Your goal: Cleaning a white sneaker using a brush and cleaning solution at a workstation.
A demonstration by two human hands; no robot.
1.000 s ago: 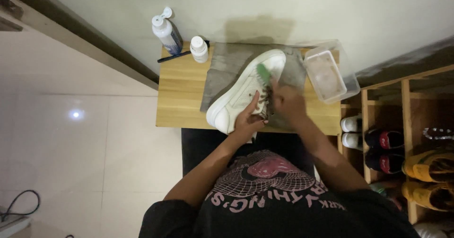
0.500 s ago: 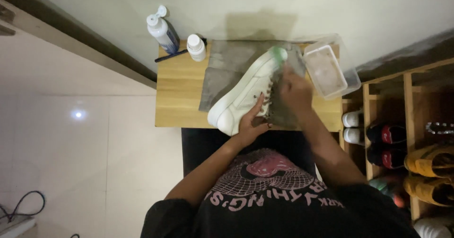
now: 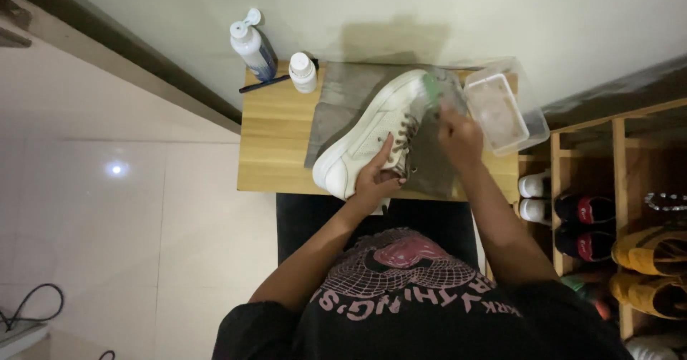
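Bench (image 3: 272,134) carries one white sneaker (image 3: 372,131), two bottles, one clear tub (image 3: 501,109). Your left hand (image 3: 376,177) clamps the sneaker; your right hand (image 3: 458,134) grips one green brush (image 3: 431,86) against it.

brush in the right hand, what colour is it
Green: the brush in the right hand shows, blurred, over the white shoe in the head view.

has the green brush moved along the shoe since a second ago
Yes. The green brush in the right hand went from mid-shoe up toward the end of the white shoe nearest the clear plastic tub.
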